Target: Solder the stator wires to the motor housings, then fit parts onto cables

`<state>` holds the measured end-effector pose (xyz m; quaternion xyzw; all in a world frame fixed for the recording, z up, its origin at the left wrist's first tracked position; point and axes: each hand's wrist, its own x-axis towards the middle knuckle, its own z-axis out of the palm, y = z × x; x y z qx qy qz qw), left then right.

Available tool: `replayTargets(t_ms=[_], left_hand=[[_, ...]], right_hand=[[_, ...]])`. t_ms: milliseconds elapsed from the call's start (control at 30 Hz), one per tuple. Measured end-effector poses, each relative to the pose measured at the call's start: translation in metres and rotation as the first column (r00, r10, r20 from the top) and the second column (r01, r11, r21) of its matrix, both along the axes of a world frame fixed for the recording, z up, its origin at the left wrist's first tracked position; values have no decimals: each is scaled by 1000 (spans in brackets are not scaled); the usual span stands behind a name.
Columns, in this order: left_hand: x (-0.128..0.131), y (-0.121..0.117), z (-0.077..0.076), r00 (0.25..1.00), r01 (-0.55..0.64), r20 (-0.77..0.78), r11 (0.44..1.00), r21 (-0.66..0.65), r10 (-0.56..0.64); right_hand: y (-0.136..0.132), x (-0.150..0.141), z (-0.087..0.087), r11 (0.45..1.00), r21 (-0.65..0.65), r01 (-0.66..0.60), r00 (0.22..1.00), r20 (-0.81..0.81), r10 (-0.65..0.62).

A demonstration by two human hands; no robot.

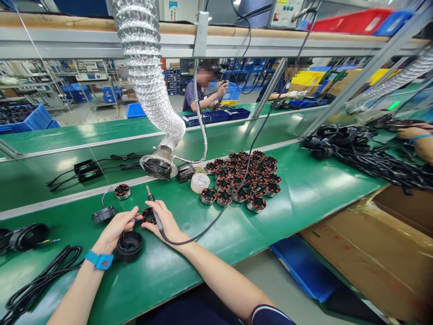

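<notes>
My right hand (168, 224) is closed around a soldering iron (156, 217), whose tip points up and away from me. Its thumb and fingers also steady a motor stator (147, 216) with copper windings. On the stator's left side my left hand (117, 229) pinches thin coloured wires (138, 218); where exactly they end is hidden by the fingers. Just below the left fingers is a round black fan housing (130, 246), with a black cable running left from it. Another stator (122, 191) and a small black fan part (103, 215) with wires lie beyond my left hand.
Several stators (237, 178) stand grouped at right centre, beside a round whitish container (200, 182). A silver exhaust duct (144, 76) hangs over the bench. The iron's cord (216, 220) crosses the bench. Coiled black cable (37, 280) lies left; black cables (368, 153) lie right, near another person's hand.
</notes>
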<state>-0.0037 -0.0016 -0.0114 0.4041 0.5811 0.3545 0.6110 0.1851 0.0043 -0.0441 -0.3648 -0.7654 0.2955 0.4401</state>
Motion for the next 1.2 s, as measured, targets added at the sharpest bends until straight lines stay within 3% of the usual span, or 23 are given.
replayTargets(t_ms=[133,300,367,433,567,667,767,867,1000,1133,1200], left_hand=[[-6,0,8,991,32,-131,996,80,-22],[-12,-3,21,921,182,-381,954,237,-81],[-9,-7,26,845,207,-534,928,311,-10],[-5,-8,31,691,232,-715,907,351,100],[-1,0,38,470,120,-830,910,397,300],[-7,9,45,326,62,-878,918,391,352],[-12,13,53,236,51,-904,925,377,356],[-14,15,58,224,122,-916,922,366,334],[-15,22,56,262,348,-944,893,286,200],[-21,34,47,160,512,-985,849,132,57],[-24,40,45,151,549,-988,829,108,29]], right_hand=[[2,0,-2,1000,8,16,1000,-3,-16],[0,4,4,997,52,64,998,-14,-63],[-2,6,7,993,83,78,996,-46,-74],[-3,7,9,989,116,96,993,-78,-87],[-4,5,14,976,193,102,990,-121,-79],[-12,6,27,969,222,107,988,-133,-79],[-26,16,43,963,247,109,990,-115,-83],[-40,37,49,946,295,132,991,-72,-116],[-49,77,31,887,381,261,962,-34,-269],[-59,118,-3,814,470,341,922,2,-387],[-67,134,-19,802,481,353,909,27,-416]])
